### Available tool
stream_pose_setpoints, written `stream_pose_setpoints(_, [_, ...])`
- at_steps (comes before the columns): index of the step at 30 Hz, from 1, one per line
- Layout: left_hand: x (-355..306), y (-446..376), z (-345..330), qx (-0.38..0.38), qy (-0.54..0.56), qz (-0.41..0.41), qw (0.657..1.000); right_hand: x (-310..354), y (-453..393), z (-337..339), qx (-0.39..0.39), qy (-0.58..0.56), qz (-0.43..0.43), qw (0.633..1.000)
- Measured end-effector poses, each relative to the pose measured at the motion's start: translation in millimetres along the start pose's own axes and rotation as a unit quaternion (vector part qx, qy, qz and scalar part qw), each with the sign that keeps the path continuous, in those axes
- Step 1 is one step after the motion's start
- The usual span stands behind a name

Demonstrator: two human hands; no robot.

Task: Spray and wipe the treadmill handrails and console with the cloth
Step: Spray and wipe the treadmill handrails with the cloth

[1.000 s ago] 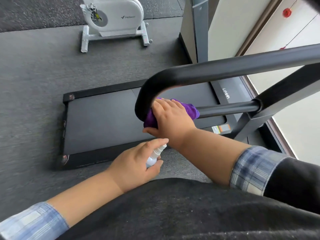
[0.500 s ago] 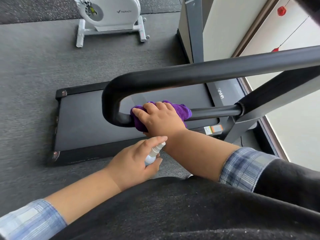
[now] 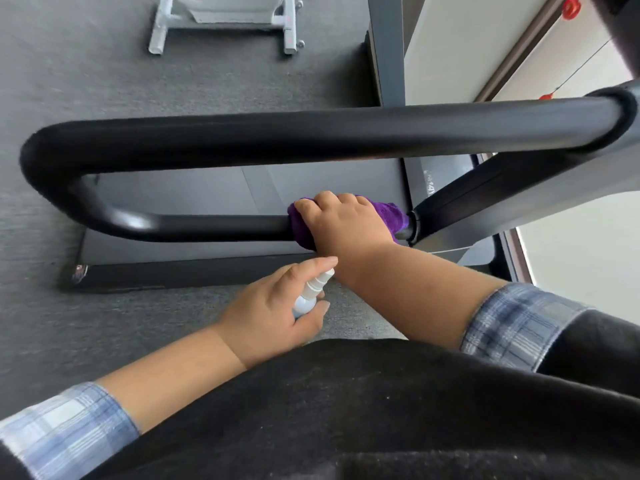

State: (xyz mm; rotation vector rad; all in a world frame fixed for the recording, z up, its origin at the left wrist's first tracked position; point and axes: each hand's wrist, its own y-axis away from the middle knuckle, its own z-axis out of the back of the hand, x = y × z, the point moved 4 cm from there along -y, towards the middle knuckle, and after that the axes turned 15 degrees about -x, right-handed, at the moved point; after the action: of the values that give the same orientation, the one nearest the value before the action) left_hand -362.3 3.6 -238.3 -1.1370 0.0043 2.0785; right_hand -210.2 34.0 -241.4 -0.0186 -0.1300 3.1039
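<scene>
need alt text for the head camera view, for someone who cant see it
Seen from above, a person's right hand grips a purple cloth wrapped around the lower bar of a black looped treadmill handrail, near its joint with the upright. The left hand holds a small white spray bottle just below, above grey floor.

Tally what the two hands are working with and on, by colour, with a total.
Purple: 1, the cloth gripped by the right hand on the lower bar.
White: 1, the spray bottle held in the left hand.
Black: 1, the looped handrail.
Total: 3.
</scene>
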Motion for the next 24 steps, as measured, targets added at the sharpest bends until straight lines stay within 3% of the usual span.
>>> stream_pose_setpoints(4, [-16.5,-5.4,-20.6,-0.014,-0.009,0.0,1.0,-46.7,21.3,-6.2,0.027,0.029,0.0,0.999])
stream_pose_setpoints(14, [-36.2,-10.6,-30.9,-0.035,-0.042,0.035,0.998,-87.2,29.1,4.6,0.071,0.083,0.065,0.992])
stream_pose_setpoints(19, [-35.2,-9.8,-24.5,-0.041,-0.049,0.077,0.995,-76.3,28.3,6.8,0.053,0.017,0.064,0.996])
stream_pose_setpoints(24, [-28.9,0.0,-6.4,-0.042,-0.07,0.114,0.99,-58.4,20.1,2.5,0.037,0.033,0.067,0.996])
